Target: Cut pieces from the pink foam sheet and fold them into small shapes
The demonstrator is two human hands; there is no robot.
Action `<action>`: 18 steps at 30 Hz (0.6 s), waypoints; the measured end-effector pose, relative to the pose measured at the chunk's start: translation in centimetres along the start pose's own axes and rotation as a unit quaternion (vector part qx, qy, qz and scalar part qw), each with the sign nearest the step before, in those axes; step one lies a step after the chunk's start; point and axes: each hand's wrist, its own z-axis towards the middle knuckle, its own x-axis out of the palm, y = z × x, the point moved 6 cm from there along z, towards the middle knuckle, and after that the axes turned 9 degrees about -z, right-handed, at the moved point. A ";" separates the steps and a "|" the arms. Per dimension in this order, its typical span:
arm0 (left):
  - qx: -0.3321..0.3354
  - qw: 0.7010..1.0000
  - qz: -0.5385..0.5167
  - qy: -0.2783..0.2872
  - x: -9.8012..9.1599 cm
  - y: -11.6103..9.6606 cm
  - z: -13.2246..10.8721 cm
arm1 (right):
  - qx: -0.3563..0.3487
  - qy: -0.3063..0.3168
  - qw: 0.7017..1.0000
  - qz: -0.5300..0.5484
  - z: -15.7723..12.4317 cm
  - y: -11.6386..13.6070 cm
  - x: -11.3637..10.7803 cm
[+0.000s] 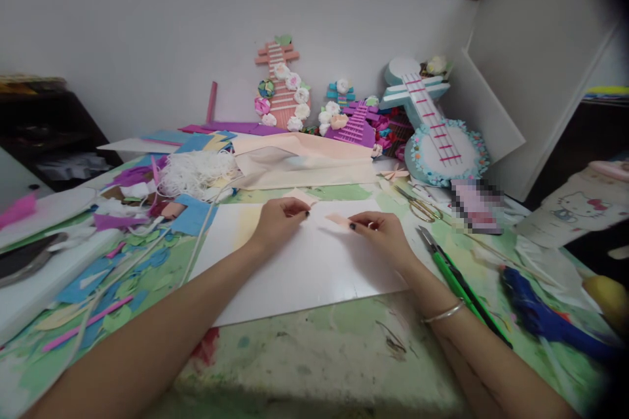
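Above a white board point(314, 275) on the table, my left hand point(282, 219) pinches a small pale peach piece of paper point(303, 196) between thumb and fingers. A short gap to its right, my right hand point(381, 232) grips another small peach paper piece point(337, 218), its fingers closed on the near end. The two pieces are apart. Behind the board lie larger peach paper sheets point(304, 167). Scissors point(422, 206) rest beyond my right hand, and a green utility knife point(457, 281) lies beside my right forearm.
On the right are a blue glue gun point(545, 314), a phone point(474, 206) and a white cup point(580, 203). Paper scraps point(118, 301) and white shredded strands point(196, 173) cover the left side. Decorated instrument models, one light blue point(437, 137), lean along the wall.
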 end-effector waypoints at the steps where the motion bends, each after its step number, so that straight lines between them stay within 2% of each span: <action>1: 0.004 0.997 0.064 -0.034 -1.0 0.1 0.3 | 0.027 -0.028 0.999 -0.023 0.2 -0.8 -0.6; 3: 0.015 0.985 0.163 -0.050 -2.3 0.1 1.0 | 0.065 -0.078 0.991 -0.090 0.5 -2.1 -1.9; 6: -0.004 0.974 0.223 0.048 -2.6 1.0 1.6 | 0.085 -0.109 0.971 -0.195 1.0 -3.3 -2.9; 8: -0.015 0.967 0.235 0.093 -2.7 1.6 1.8 | 0.088 -0.116 0.964 -0.222 1.2 -3.7 -3.0; 13: -0.010 0.961 0.259 0.093 -3.1 1.6 2.0 | 0.070 -0.123 0.959 -0.246 1.4 -3.9 -2.7; 18: -0.007 0.963 0.249 0.102 -3.2 1.9 2.2 | 0.009 -0.147 0.961 -0.233 1.0 -2.9 -2.4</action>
